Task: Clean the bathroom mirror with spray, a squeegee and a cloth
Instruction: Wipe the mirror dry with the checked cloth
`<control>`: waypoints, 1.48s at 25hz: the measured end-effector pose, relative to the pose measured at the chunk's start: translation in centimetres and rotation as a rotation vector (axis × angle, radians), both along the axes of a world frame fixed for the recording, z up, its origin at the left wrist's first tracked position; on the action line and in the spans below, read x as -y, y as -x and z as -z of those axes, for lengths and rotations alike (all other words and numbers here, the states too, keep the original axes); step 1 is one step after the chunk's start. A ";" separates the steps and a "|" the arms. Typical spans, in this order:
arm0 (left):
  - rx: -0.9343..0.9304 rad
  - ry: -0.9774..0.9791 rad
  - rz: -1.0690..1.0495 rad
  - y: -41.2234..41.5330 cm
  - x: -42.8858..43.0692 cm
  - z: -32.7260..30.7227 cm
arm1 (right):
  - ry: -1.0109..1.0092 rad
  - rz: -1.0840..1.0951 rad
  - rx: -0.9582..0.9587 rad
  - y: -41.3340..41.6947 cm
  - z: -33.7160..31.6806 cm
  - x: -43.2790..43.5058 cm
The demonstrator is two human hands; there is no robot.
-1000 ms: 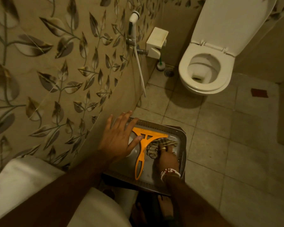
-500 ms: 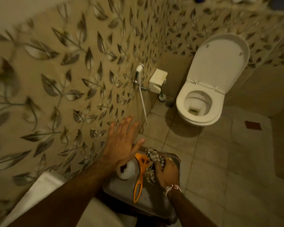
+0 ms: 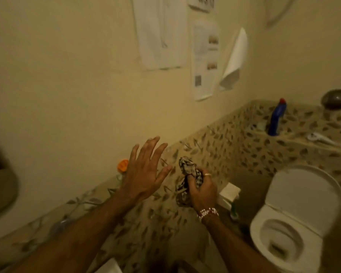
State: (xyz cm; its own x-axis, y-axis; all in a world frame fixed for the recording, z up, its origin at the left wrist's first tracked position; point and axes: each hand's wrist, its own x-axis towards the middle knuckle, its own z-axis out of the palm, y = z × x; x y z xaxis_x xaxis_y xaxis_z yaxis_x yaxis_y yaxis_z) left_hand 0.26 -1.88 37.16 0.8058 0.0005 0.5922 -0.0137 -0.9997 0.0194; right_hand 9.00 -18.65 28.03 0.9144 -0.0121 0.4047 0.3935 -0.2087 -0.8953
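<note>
My right hand (image 3: 202,191) is closed around a crumpled checked cloth (image 3: 187,168), held up in front of the leaf-patterned tiles. My left hand (image 3: 144,172) is raised beside it with the fingers spread and nothing in it. An orange-capped spray bottle (image 3: 122,166) stands on the tiled ledge just behind my left hand, mostly hidden. At the far left edge a dark curved shape (image 3: 0,182) shows, possibly the mirror; it is too blurred to tell. The squeegee and tray are out of view.
A white toilet (image 3: 291,219) with its lid up is at the lower right. A blue bottle with a red cap (image 3: 276,120) stands on the tiled ledge at the back right. Paper sheets (image 3: 159,34) hang on the cream wall.
The view has swung up from the floor tray to the wall. My right hand has lifted the cloth out of the tray; the squeegee stayed behind. My left hand rose, still spread.
</note>
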 end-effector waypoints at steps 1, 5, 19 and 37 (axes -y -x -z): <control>0.054 -0.017 -0.022 1.0 -1.1 -1.9 | -0.010 -0.017 0.040 0.1 -2.2 -1.3; 0.201 -0.103 -0.124 6.5 -5.3 -8.1 | -0.114 -0.085 0.229 2.4 -10.3 -7.4; 0.444 -0.309 -0.522 37.5 -20.0 -23.6 | -0.549 -0.454 0.616 24.5 -36.5 -28.1; 0.730 -0.218 -0.718 49.9 -25.4 -25.9 | -0.389 -0.259 0.726 28.5 -46.2 -34.2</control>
State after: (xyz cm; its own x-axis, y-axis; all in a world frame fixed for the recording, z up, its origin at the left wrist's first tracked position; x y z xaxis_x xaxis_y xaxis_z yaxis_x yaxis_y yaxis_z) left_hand -49.59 23.57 63.02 0.1047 0.1723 0.9795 0.6489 -0.7582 0.0640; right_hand -19.53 15.54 74.19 0.4241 -0.0981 0.9003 0.8887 0.2363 -0.3929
